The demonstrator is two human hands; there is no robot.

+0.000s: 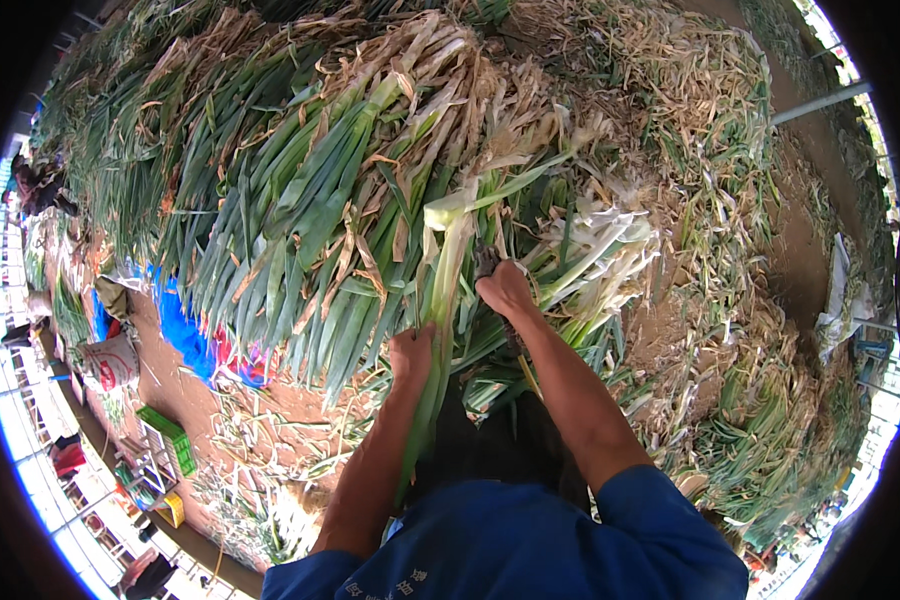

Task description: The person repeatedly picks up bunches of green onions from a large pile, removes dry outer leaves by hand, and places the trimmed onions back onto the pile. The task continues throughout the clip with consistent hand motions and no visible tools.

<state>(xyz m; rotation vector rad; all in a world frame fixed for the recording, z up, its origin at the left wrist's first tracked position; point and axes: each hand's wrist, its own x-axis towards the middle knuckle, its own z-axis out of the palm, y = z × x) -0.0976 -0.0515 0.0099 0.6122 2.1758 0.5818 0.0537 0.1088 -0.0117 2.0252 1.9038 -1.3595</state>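
My left hand [411, 354] is closed around the leaves of a long green onion stalk [442, 285]. The stalk's pale end points away from me, with a leaf folded out to the right, and its green leaves trail down beside my left forearm. Just right of the stalk, my right hand [504, 289] is curled into a fist. Something dark grey shows at its fingers; whether that is a glove or a held object is unclear. Left of and beyond both hands lies a large heap of green onions [292, 202]. Pale, stripped-looking stalks [592, 255] lie right of my right hand.
Dry husks and leaf scraps [690, 97] cover the ground to the right. On the left stand a green plastic crate [166, 439], a yellow crate [171, 510] and a white sack [112, 362]. Blue plastic material [180, 330] borders the heap. A metal pole [817, 103] juts in at upper right.
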